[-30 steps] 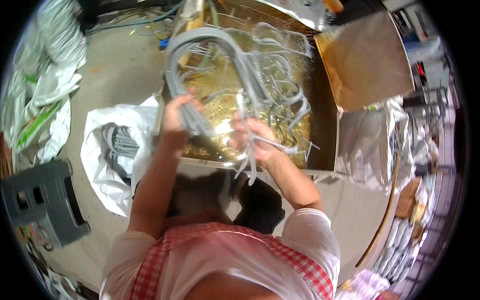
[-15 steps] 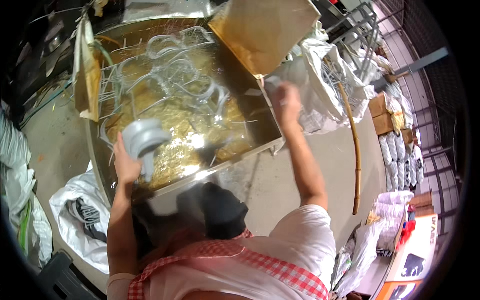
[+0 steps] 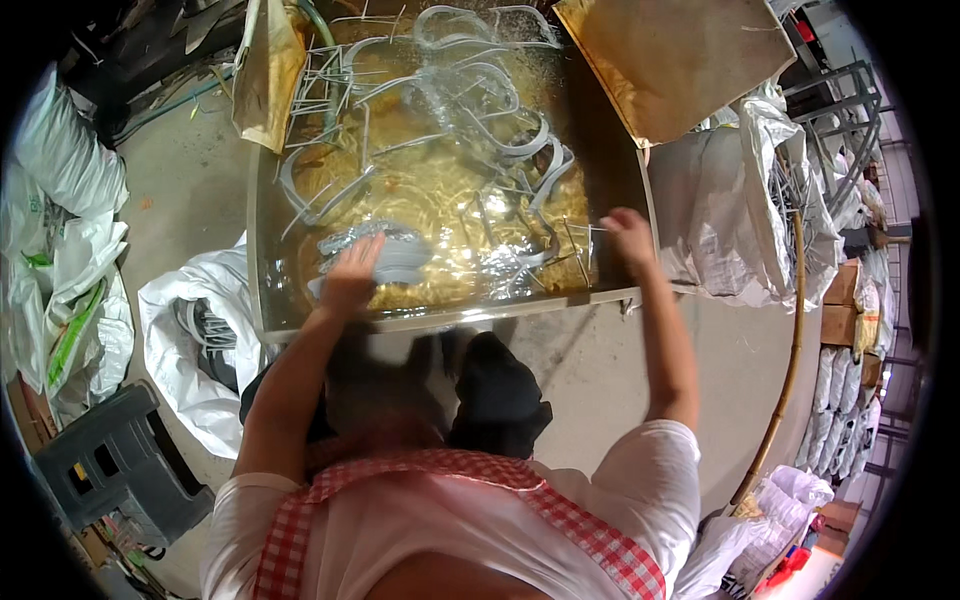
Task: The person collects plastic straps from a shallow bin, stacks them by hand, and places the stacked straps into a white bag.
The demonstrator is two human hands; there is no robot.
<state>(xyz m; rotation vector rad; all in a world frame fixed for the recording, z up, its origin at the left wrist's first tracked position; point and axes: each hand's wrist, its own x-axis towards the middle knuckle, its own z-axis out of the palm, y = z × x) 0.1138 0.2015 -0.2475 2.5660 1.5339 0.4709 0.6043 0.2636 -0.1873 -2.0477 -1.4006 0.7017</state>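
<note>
A metal tank [image 3: 470, 315] of shallow, yellowish water stands in front of me. My left hand [image 3: 352, 278] lies over a stack of grey curved plastic pieces [image 3: 400, 262] in its near left part, fingers stretched across them. The stack is partly under the rippling water. By the right rim, my right hand [image 3: 628, 240] is raised with its fingers curled in; anything inside them is hidden. A thin pale strip in the tank ends close to those fingertips. Looped grey plastic strips [image 3: 545, 140] lie tangled in the water farther back.
Left of the tank, an open white sack [image 3: 170, 300] holds grey pieces; a dark plastic step stool [image 3: 120, 460] is nearer. A rusty sheet [image 3: 690, 70] overhangs the far right corner. Beyond the right rim are a white sack [image 3: 700, 200] and a long stick [image 3: 798, 300].
The grey stack in my left hand has gone down into the water, and the hand now lies flat on it. My right hand has come nearer along the right rim. The view has shifted.
</note>
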